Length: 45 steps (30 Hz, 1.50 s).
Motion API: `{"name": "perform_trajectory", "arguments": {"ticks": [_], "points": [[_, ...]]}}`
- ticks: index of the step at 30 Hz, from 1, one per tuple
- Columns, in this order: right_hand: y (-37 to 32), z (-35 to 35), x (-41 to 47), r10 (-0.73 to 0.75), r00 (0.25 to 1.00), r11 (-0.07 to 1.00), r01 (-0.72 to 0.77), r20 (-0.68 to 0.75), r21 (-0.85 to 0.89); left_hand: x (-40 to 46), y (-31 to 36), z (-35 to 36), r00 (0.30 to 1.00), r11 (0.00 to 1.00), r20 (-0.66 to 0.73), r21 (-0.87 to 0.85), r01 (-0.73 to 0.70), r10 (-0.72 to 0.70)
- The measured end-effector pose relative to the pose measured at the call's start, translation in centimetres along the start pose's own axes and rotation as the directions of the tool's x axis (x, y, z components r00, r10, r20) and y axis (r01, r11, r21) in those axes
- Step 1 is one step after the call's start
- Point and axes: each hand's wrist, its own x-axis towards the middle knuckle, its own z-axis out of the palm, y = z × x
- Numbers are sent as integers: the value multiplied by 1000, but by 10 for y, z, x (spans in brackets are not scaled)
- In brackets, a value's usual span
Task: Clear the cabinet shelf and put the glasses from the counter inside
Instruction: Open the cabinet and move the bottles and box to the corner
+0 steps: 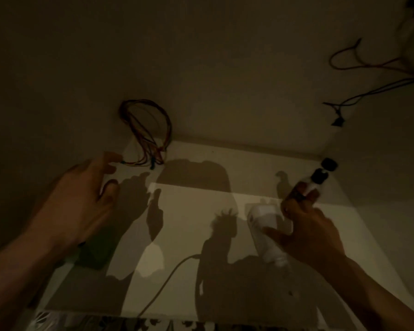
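The cabinet shelf (pixel 201 211) is seen dimly lit, and the clearing is judged well along. A white bottle (pixel 264 235) and a slimmer black-capped bottle (pixel 317 179) are gripped together in the right hand (pixel 313 232), both long axes tilted up and away toward the back right corner. The left hand (pixel 81 199) is spread wide, holding nothing, just beside the bundle of coloured wires (pixel 148 134) at the back left (clearly the nearer hand). No glasses are visible.

no readable text, dim and blurred, labels illegible
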Motion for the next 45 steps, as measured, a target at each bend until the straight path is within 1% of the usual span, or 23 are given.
{"name": "perform_trajectory", "arguments": {"ticks": [2,3,4,6,7,10,12,14,15,17,18,20,22,24,27,30,33,35,37,40,42,43,45], "points": [[6,7,-9,93,976,985,-119,197,127,1,8,5,999,999,23,41,-29,28],[6,12,-14,104,959,963,-164,264,215,2,12,7,999,997,27,60,-46,45],[2,17,-19,97,949,934,-191,300,303,2,16,8,998,995,28,73,-62,60],[-6,28,-25,91,948,891,-214,305,399,0,23,10,995,991,34,88,-98,95],[-8,32,-27,100,951,895,-214,292,391,0,25,11,993,989,41,90,-118,115],[-7,37,-25,124,969,938,-184,214,292,-2,27,10,989,987,53,82,-140,136],[-5,29,-21,88,982,966,-125,169,225,-5,28,9,989,987,57,73,-140,136],[-7,13,-16,7,990,980,-34,138,194,-5,28,11,986,987,74,46,-151,147],[-12,4,-13,-50,987,980,18,152,200,-4,28,12,984,987,95,30,-155,152],[-27,-16,-10,-156,960,970,106,231,217,-4,33,18,975,985,148,13,-170,166],[-37,-25,-9,-197,945,966,142,260,215,-5,36,21,967,980,166,18,-198,192],[-59,-41,-8,-283,920,954,239,273,184,-8,48,32,929,949,215,22,-314,302],[-86,-53,-8,-392,883,920,367,260,140,-9,61,46,869,906,292,17,-423,400],[-113,-64,-7,-447,855,894,432,264,115,-7,70,58,833,888,365,36,-459,415],[-142,-79,-1,-459,853,885,463,248,45,-1,69,62,843,927,416,0,-376,342],[-160,-91,7,-436,857,894,448,276,21,5,56,59,854,941,428,28,-338,295],[-177,-101,18,-434,858,894,448,274,12,10,44,57,884,955,382,10,-297,271],[-189,-108,25,-459,848,876,482,266,-26,13,39,55,898,965,356,-47,-257,256],[-197,-117,32,-498,840,857,515,216,-28,18,33,52,919,972,319,-108,-208,232],[-200,-132,36,-519,853,854,514,52,84,26,22,43,945,966,271,-227,-123,184],[-194,-137,39,-499,866,830,484,-17,277,30,14,37,952,951,273,-304,-55,142],[-190,-136,41,-487,873,799,461,-33,387,31,9,35,954,946,274,-324,-28,122],[-188,-126,45,-486,874,703,395,-6,591,35,-2,30,961,929,265,-368,21,83]]}}
